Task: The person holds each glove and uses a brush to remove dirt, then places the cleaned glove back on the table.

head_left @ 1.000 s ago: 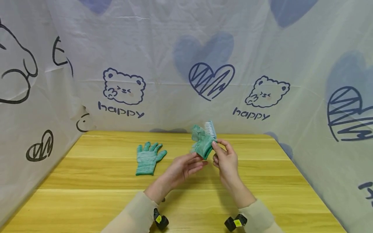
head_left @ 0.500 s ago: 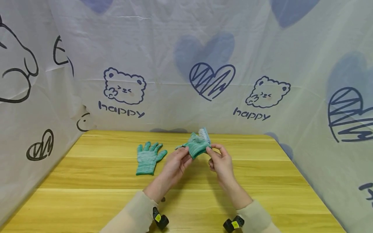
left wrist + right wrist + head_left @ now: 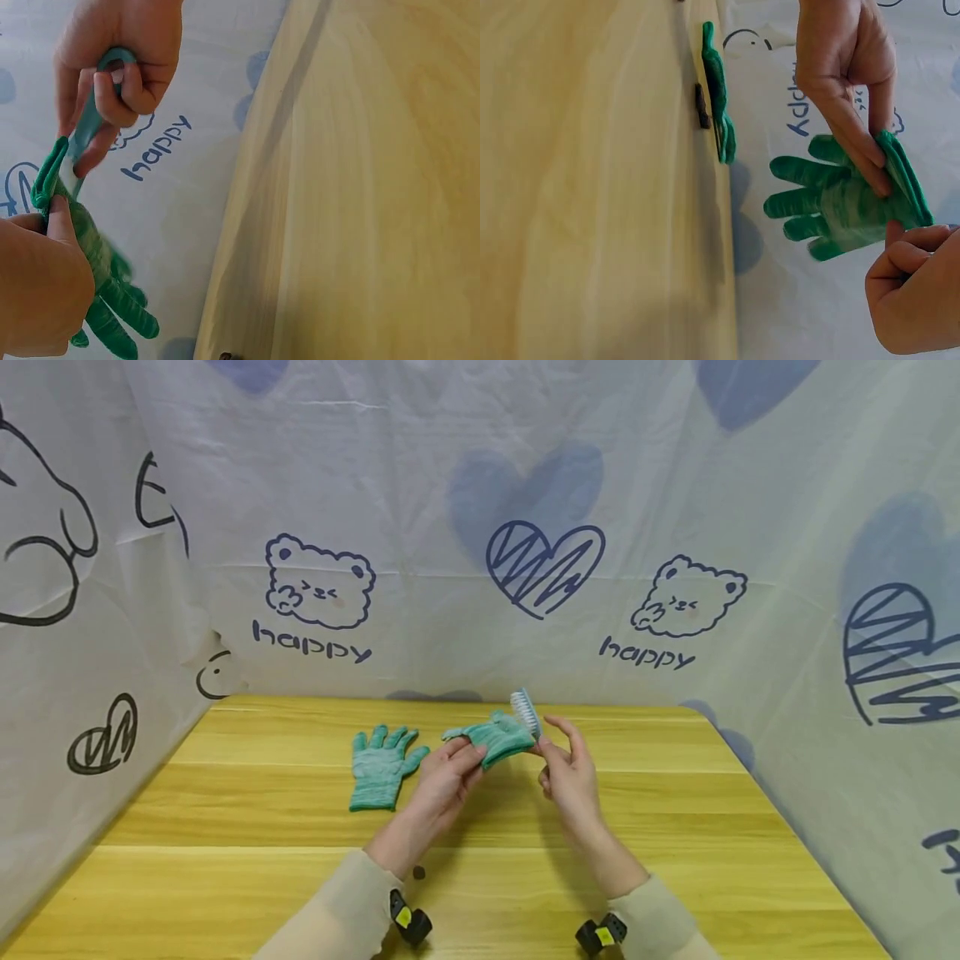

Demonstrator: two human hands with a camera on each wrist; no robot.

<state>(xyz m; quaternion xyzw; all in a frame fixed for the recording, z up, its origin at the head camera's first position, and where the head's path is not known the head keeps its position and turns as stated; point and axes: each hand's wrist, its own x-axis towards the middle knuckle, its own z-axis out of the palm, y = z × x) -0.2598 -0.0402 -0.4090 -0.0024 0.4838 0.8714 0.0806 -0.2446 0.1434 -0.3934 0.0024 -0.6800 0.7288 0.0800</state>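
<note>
My left hand (image 3: 444, 781) pinches a green knit glove (image 3: 501, 741) near its cuff, thumb on top, holding it above the table. In the left wrist view the fingers of this glove (image 3: 112, 300) hang down. My right hand (image 3: 573, 781) holds a blue brush (image 3: 527, 712) with white bristles; its bristled head rises beside the cuff. Curled fingers wrap the brush's handle (image 3: 91, 112), which ends in a ring. In the right wrist view a right fingertip is close to the glove's cuff; contact is unclear. A second green glove (image 3: 377, 770) lies flat on the table, left of my left hand.
The yellow wood-grain table (image 3: 697, 852) ends at a white printed cloth (image 3: 427, 618) hung behind and at both sides. A small dark thing (image 3: 419, 872) lies on the table near my left wrist. Each sleeve carries a black wrist device (image 3: 602, 935).
Both hands have brought the glove and brush left and lower. My left hand now pinches the cuff. My right thumb and index finger, which held the cuff's corner, have spread apart there.
</note>
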